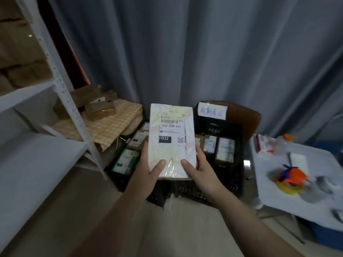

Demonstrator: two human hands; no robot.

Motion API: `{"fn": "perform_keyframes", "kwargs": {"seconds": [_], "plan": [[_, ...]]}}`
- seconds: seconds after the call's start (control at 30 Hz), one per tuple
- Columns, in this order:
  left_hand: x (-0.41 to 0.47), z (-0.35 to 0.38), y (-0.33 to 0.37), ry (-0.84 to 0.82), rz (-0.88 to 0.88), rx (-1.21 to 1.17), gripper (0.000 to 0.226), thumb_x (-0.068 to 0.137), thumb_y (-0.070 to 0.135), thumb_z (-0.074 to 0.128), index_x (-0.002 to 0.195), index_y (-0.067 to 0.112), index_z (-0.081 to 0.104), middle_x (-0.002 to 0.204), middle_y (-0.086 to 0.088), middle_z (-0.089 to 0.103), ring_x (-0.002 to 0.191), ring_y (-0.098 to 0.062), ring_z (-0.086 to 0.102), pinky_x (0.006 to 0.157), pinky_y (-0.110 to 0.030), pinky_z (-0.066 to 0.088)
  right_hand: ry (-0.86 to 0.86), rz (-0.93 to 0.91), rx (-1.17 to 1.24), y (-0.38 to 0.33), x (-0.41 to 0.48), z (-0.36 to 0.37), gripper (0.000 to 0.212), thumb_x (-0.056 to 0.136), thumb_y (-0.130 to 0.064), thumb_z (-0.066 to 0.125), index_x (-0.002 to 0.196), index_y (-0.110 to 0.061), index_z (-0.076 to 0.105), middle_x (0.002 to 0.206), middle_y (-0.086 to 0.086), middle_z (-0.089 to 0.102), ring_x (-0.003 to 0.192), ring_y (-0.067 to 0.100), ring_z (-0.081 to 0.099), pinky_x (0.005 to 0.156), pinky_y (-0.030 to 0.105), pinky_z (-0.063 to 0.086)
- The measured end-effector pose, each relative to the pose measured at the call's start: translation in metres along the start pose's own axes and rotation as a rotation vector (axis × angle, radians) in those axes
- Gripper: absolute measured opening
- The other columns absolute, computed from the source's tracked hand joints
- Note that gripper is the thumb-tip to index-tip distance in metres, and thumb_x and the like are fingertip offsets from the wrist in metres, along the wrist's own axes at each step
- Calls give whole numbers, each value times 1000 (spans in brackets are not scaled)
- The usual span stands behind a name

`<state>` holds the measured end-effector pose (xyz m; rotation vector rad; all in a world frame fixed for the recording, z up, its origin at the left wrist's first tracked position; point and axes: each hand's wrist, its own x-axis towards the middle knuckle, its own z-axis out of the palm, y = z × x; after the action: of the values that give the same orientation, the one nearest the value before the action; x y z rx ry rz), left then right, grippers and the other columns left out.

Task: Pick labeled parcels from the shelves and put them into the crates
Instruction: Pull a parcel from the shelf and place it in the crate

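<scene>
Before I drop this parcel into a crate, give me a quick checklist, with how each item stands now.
1. Grip: left hand and right hand both hold the parcel at its lower end, thumbs on top: ok.
2. Reading: the label faces up, reads 032-038-E01: ok.
3. Matching crate: the sign at the back of the right crate is too blurred to read: cannot tell.
4. Room in the right crate: parcels stand inside, near part hidden: cannot tell.
5. Room in the left crate: parcels inside, partly hidden behind the held parcel: cannot tell.
</scene>
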<state>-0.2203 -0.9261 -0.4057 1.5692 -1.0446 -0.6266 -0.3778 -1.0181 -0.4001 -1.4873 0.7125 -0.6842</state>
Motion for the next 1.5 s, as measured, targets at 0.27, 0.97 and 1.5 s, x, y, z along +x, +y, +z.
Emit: {"fn": "perform_keyframes", "kwargs": {"seconds": [0.27, 0.97, 1.5], "plan": [[14, 145, -11, -151, -160, -12, 62, 96, 45, 46, 149, 39, 13, 139, 16, 45, 119, 0, 48, 102, -34, 42, 54, 202, -7, 46, -20, -136, 69, 85, -46, 66, 143, -47, 28, 126, -20, 59, 115, 4, 58, 98, 36, 50], [202, 147, -155, -431, -260, 775, 57, 97, 28, 49, 149, 19, 25, 154, -5, 26, 137, -23, 31, 109, -36, 34, -129, 474, -873, 164, 185, -231, 66, 81, -42, 70, 141, -29, 43, 138, 6, 45, 133, 29, 34, 113, 48, 26], [232, 209, -305, -996, -393, 774, 69, 94, 23, 53, 152, 23, 15, 159, -4, 0, 144, -30, 14, 115, -45, 23, -66, 752, -444, 317, 228, -206, 33, 89, -14, 67, 121, -22, 64, 119, 1, 60, 104, 17, 59, 81, 20, 50]]}}
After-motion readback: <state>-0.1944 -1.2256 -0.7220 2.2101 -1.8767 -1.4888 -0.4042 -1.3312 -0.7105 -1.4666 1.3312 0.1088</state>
